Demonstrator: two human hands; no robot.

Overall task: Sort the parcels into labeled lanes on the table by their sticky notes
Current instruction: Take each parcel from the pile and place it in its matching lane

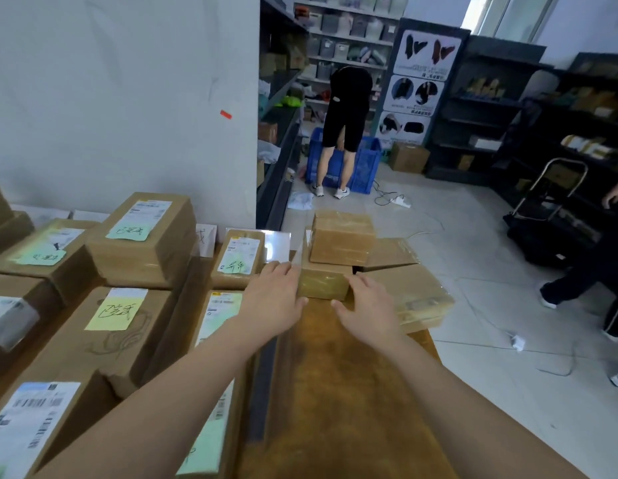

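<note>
A small taped cardboard parcel [323, 281] lies on the brown table [338, 392] with a second taped parcel [342, 242] stacked on top of it. My left hand [273, 295] lies flat against its left side, fingers straight. On its right side my right hand [366, 302] touches it with fingers relaxed. Neither of the two parcels shows a sticky note from here. To the left lie several parcels with notes: a green-noted one [236, 262], a yellow-noted one [117, 311] and a large green-noted box [145, 236].
Flat taped parcels [411, 292] overhang the table's right edge. White lane cards [205, 238] stand against the wall. Beyond the table, a person in black [347, 108] bends over a blue crate [364, 167]. Another person [604, 267] and a cart [556, 216] are at right.
</note>
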